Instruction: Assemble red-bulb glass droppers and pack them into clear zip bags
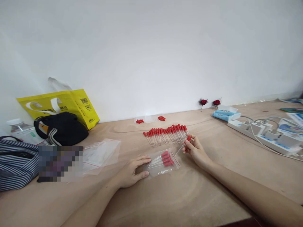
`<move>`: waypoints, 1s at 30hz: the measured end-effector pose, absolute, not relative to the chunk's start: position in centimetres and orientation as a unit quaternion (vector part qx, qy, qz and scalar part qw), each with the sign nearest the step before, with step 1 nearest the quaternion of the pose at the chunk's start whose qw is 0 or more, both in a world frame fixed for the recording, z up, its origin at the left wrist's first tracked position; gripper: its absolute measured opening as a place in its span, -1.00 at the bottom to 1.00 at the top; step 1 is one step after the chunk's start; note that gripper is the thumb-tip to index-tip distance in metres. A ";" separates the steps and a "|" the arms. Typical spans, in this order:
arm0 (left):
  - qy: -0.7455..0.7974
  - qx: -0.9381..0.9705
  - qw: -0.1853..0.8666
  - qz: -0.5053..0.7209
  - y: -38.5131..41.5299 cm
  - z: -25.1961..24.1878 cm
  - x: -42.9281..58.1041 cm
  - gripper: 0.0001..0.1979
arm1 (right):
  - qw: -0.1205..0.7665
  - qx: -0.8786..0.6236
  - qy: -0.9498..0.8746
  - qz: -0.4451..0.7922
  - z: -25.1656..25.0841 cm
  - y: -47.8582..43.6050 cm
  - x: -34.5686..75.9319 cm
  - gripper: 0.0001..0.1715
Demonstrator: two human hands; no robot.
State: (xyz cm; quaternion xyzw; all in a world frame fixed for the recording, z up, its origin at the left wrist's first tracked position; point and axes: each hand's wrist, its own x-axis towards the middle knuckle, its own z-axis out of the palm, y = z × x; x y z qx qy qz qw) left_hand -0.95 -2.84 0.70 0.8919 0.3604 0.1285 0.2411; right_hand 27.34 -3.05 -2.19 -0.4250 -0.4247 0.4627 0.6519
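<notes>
A small clear zip bag point(163, 164) lies on the wooden table point(189, 195) with several red-capped glass droppers inside. My left hand point(132, 171) rests on the bag's left end, fingers flat and spread. My right hand point(195, 148) pinches one dropper point(183, 145) by its red bulb, its glass tip pointing toward the bag's mouth. Just beyond, a row of several more red-capped droppers point(165, 134) lies side by side.
Loose red bulbs point(161, 118) sit near the wall. Empty clear bags point(100, 154) lie at the left beside a black bag point(60, 127), a yellow bag point(71, 104) and a striped bag point(16, 164). Power strips with plugs point(265, 134) and a tissue pack point(226, 114) stand at the right.
</notes>
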 end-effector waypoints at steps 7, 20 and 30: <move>0.373 0.885 0.252 0.118 -2.9 0.7 -1.0 -0.55 | 0.635 -0.437 -0.433 0.467 -2.5 -3.6 27.2 -0.48; 0.383 0.879 0.260 0.117 -3.1 1.1 -1.0 -0.54 | 0.650 -0.469 -0.440 0.405 -2.8 -3.5 28.0 -0.56; 0.380 0.881 0.257 0.117 -3.0 1.1 -0.8 -0.54 | 0.654 -0.453 -0.435 0.422 -2.6 -3.8 27.6 -0.55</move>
